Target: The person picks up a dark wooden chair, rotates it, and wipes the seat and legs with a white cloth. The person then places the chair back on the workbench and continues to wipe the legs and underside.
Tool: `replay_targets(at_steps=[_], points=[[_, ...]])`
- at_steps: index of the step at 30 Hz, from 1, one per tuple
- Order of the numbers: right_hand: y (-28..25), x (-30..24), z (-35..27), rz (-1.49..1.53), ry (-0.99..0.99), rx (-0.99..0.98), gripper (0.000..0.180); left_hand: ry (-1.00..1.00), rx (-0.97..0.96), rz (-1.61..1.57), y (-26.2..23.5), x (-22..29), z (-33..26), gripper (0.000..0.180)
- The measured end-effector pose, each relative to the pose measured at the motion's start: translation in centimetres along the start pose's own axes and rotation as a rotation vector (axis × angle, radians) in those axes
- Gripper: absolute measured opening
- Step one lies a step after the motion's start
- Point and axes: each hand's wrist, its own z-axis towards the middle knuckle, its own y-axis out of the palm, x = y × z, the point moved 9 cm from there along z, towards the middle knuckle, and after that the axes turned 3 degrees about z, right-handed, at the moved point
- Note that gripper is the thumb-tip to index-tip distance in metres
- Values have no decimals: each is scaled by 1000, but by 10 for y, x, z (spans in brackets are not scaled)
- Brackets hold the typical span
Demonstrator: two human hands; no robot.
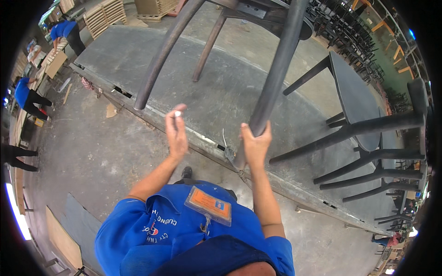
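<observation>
The right hand (254, 146) is wrapped tight around the near leg (276, 76) of a dark wooden chair (271, 14) standing on the grey workbench (216, 92), seemingly to steady it; the left hand (176, 133), mostly open, pinches a small white piece, perhaps chalk (177, 113), at its fingertips beside that leg.

One view only, so nothing is shared: the fisheye sits on your head, looks steeply down and forward past your blue shirt (184, 230) at the grey platform (221, 92) and the concrete floor (92, 152). It's close to your left hand (177, 132) and right hand (254, 146), raised in mid-frame. Straight edges bend toward the black rim, and distant co-workers (27, 94) appear small at far left.
</observation>
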Motion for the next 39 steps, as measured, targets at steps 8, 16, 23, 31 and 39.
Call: replay_targets(at_steps=[8,16,23,31,39], points=[[51,5,-67,84,-39,-190,49,-829,-248,-591,66,-22,-118,31],[104,-1,-99,16,-162,-851,70,-525,33,158,-34,-17,-110,31],[44,54,25,170,-181,-426,58,-416,256,380,-112,-35,-108,32],[-55,195,233,130,215,-52,76,-468,430,351,-134,-52,-135,34],[-4,165,240,646,236,-199,82,-343,548,588,-141,-22,-119,41]])
